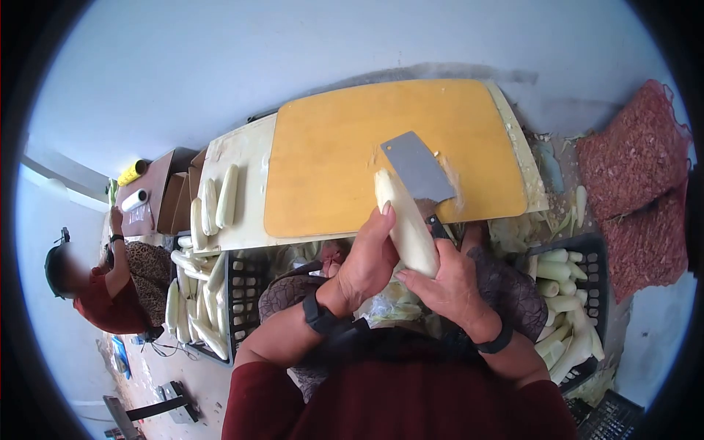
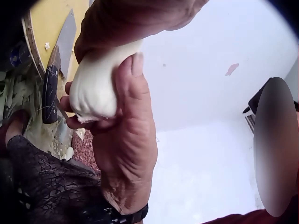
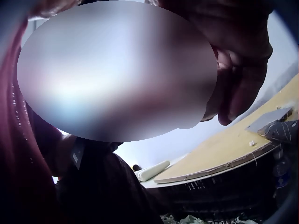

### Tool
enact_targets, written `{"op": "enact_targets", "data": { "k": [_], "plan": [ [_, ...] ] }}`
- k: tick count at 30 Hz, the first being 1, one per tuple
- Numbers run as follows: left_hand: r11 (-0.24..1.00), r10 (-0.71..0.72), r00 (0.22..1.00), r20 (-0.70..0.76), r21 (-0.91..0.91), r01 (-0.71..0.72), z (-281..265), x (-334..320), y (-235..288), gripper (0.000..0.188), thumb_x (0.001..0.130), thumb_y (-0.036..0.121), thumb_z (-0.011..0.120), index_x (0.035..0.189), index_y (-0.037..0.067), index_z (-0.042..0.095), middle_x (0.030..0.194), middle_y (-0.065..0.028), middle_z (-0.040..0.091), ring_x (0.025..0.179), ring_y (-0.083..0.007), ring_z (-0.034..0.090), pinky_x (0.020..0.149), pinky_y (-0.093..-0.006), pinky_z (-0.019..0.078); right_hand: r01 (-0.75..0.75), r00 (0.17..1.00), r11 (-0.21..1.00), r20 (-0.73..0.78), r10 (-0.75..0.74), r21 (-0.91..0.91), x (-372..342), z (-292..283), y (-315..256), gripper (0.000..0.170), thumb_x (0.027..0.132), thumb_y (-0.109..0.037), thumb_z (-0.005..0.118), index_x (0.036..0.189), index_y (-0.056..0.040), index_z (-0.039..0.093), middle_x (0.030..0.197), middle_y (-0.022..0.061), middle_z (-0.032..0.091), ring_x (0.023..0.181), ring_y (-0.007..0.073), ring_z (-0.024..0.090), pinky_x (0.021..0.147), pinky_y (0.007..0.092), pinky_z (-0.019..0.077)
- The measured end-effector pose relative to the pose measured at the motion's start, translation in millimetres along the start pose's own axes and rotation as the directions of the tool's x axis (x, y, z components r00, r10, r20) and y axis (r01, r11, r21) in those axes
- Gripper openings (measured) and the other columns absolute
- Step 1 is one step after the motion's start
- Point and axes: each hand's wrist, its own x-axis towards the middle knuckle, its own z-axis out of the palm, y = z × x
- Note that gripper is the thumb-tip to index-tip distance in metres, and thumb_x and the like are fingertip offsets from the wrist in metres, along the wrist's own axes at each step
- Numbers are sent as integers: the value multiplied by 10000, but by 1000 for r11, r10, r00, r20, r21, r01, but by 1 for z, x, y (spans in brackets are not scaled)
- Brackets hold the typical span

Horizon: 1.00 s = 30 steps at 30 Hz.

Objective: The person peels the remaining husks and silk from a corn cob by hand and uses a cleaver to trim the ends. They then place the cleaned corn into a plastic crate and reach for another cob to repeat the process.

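Note:
In the head view both hands hold one long, pale peeled vegetable over the near edge of the yellow cutting board. The left hand grips its left side, thumb along the top. The right hand clasps its lower, thicker end. The left wrist view shows the wrinkled end of the vegetable between the right hand's thumb and fingers. A cleaver lies flat on the board just beyond, its black handle jutting over the edge. A large blur covers much of the right wrist view.
Several peeled vegetables lie on the table left of the board. A black crate of them stands at left, another crate at right. Red mesh sacks lean by the right wall. A second person is at far left.

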Motion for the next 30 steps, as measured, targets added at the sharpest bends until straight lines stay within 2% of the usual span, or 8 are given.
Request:
{"op": "enact_targets", "data": {
  "k": [2, 4, 6, 13, 22, 24, 28, 30],
  "plan": [
    [996, -91, 996, 22, -17, 92, -11, 4, 2, 568, 902, 486, 468, 1209, 9, 429, 1173, -165, 524, 1084, -287, 516, 945, -443, 417, 44, 999, 999, 9, -43, -12, 2, -3, -6, 506, 656, -371, 780, 847, 21, 523, 685, 166, 602, 625, 321, 624, 562, 385, 496],
    [995, -92, 995, -26, -52, 90, -9, 4, 2, 559, 892, 475, 495, 1217, 26, 424, 1118, -168, 543, 1060, -295, 528, 920, -441, 435, 94, 995, 995, 11, -94, -26, 7, -7, -8, 496, 656, -377, 780, 840, 5, 522, 673, 148, 599, 596, 304, 617, 537, 371, 491],
    [994, -75, 997, -22, -80, 73, -9, 3, 3, 543, 896, 459, 495, 1216, 27, 421, 1089, -172, 550, 1036, -301, 540, 907, -439, 441, 239, 955, 955, -134, -263, -173, 11, -11, -6, 471, 660, -386, 778, 806, -27, 510, 622, 112, 576, 526, 277, 587, 477, 359, 463],
    [993, -122, 992, 40, 14, 121, -6, 3, -2, 530, 895, 439, 505, 1203, 15, 425, 1083, -168, 553, 1023, -290, 546, 885, -426, 450, 138, 987, 977, -63, -149, -162, 11, -21, -6, 466, 665, -423, 762, 741, -52, 491, 560, 80, 533, 487, 255, 560, 459, 375, 438],
    [980, -104, 994, -43, 166, 110, 11, -3, -4, 434, 924, 340, 484, 1190, -1, 442, 1061, -128, 562, 970, -214, 562, 872, -360, 458, 272, 962, 938, 50, -267, -215, 14, -19, -1, 295, 817, -271, 640, 687, -56, 485, 543, 118, 527, 497, 313, 557, 448, 406, 424],
    [983, -149, 989, 17, 113, 146, 10, -2, -2, 374, 956, 256, 445, 1245, 22, 415, 1056, -73, 545, 954, -164, 541, 829, -322, 465, 406, 913, 898, 30, -407, -171, 16, -19, 2, 238, 837, -192, 606, 678, -62, 485, 543, 124, 526, 499, 328, 548, 439, 405, 415],
    [975, -155, 988, 14, 163, 151, 8, 0, 8, 491, 923, 398, 460, 1222, 9, 428, 1039, -125, 572, 962, -230, 572, 857, -372, 466, 315, 947, 949, -66, -315, -12, 18, -33, 0, 208, 860, -124, 574, 684, -47, 494, 525, 99, 525, 451, 254, 541, 421, 346, 408],
    [985, -172, 981, 87, 33, 170, 5, 3, 15, 521, 921, 439, 438, 1223, 15, 434, 1015, -139, 579, 951, -267, 589, 848, -402, 476, 59, 992, 922, -129, -11, 382, 20, -43, -6, 204, 879, -83, 552, 691, -25, 497, 516, 50, 521, 437, 134, 508, 417, 270, 387]
  ]
}}
